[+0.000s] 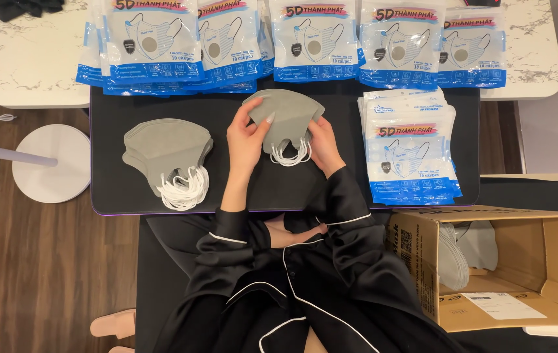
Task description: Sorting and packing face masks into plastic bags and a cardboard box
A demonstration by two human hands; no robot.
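I am looking down on the black mat (115,189), where both hands are holding a small stack of grey face masks (283,117) near the mat's middle. The stack is sitting between the two hands, touching both. My left hand (246,140) is gripping the stack's left edge, its fingers partly curled and one fingertip pressing on the top mask. My right hand (323,145) is clasping the lower right edge, fingers wrapped under it. The stack's long axis is running across the mat, its rounded fold pointing toward the mat's far edge and its white ear loops (290,155) hanging toward the near edge. A larger pile of grey masks (164,150) is lying on the mat's left part, well apart from the hands. Printed mask packets (413,157) are stacked on the mat's right part, and a row of filled packets (311,42) is lining its far edge. An open cardboard box (521,274) is standing off the mat's near right corner.
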